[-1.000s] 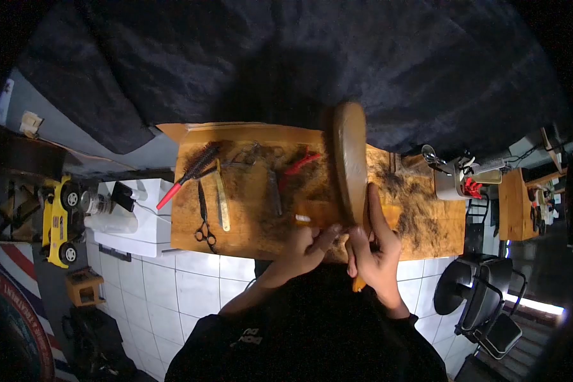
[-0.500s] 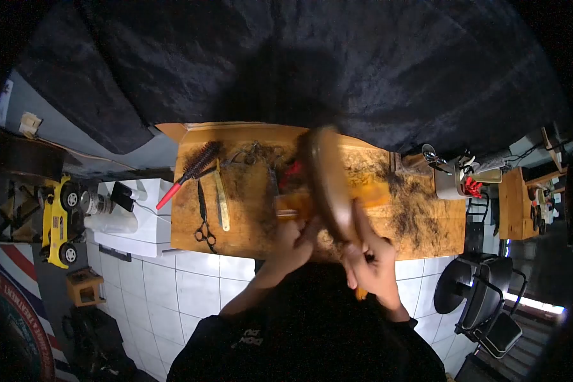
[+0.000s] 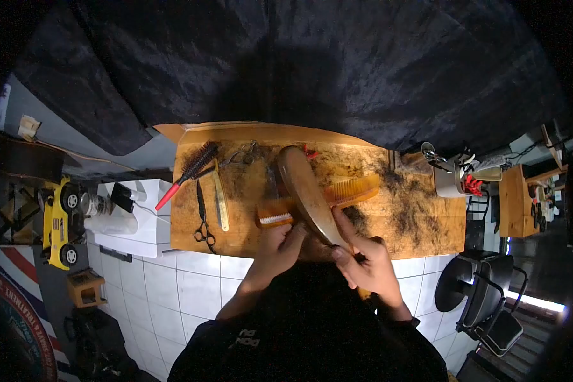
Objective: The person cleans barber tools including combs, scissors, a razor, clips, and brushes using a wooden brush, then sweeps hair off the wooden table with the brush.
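My left hand (image 3: 279, 249) is closed on the toothed end of a wide amber comb (image 3: 355, 190), which lies slantwise over the wooden table. In my right hand (image 3: 368, 260) is the handle of a curved wooden brush (image 3: 304, 186). The brush's smooth brown back faces up and crosses over the middle of the comb; its bristles are hidden below. To the left lie a round brush with a red handle (image 3: 168, 196), black scissors (image 3: 204, 232) and a flat gold-coloured tool (image 3: 221, 200). More scissors (image 3: 243, 154) rest behind them.
Dark loose hair (image 3: 420, 213) is scattered over the wooden table (image 3: 248, 239). A grey bin of tools (image 3: 449, 183) stands at its right end. White cabinet (image 3: 149, 219) and yellow toy car (image 3: 58, 223) are left. A black chair (image 3: 487, 296) stands right; dark cloth (image 3: 395, 70) hangs behind.
My right hand has swung the brush head leftward across the comb, and its blur is gone. The comb has tilted, its left end lower. Both hands keep their hold.
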A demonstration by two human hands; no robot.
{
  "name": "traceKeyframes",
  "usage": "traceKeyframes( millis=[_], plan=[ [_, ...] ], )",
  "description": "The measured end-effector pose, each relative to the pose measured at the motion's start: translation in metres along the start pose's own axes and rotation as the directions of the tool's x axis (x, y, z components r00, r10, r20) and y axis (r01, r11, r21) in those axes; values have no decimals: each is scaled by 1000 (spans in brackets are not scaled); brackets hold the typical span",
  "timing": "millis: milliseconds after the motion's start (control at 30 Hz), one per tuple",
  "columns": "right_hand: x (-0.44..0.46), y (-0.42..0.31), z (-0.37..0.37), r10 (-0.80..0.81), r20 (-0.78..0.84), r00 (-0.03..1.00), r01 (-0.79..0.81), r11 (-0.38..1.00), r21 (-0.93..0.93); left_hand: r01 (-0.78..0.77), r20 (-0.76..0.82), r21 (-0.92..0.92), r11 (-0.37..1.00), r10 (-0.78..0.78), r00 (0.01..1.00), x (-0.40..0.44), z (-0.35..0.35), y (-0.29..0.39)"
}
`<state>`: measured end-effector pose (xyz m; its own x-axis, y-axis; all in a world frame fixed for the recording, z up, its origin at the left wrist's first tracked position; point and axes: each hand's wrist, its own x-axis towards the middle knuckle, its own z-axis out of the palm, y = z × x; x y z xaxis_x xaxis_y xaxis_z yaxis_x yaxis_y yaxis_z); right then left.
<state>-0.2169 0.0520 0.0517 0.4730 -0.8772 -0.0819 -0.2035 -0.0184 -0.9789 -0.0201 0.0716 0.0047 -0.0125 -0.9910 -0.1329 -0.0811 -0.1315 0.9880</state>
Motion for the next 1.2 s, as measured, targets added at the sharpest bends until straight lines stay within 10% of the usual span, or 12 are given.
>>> traceKeyframes(
  millis=[100, 233, 400, 500, 633, 733, 900, 1100, 1200],
  plan=[
    [4, 5, 5, 4, -123, 992, -5, 1000, -5, -301, 132, 294, 907, 273, 953, 1, 5, 2],
    [13, -3, 0, 36, -289, 957, -5, 994, 110, -343, 175, 78, 936, 325, 929, 9, 21, 6],
    [-4, 1, -3, 29, -53, 998, -24, 995, 92, 129, 107, -573, 809, -82, 991, 11, 5, 10],
    [-5, 13, 2, 4, -57, 998, -10, 995, -104, 104, 86, -592, 799, -66, 994, 8, 6, 7],
    [8, 6, -4, -12, -328, 945, -43, 986, -159, -90, 302, -140, 986, 129, 945, 6, 12, 13],
    [10, -15, -7, 70, -379, 923, -16, 990, 142, 119, 180, -414, 902, -47, 982, 6, 16, 5],
    [-7, 13, -11, 7, -62, 998, -10, 999, -45, -41, 20, -722, 691, 80, 997, 19, 12, -5],
    [13, 21, -7, -86, -358, 930, 6, 975, -220, 61, 187, -382, 922, 13, 982, 7, 11, 3],
    [9, 1, -9, 50, -368, 929, -22, 997, 80, 77, 114, -501, 862, -22, 993, 8, 12, 1]
  ],
)
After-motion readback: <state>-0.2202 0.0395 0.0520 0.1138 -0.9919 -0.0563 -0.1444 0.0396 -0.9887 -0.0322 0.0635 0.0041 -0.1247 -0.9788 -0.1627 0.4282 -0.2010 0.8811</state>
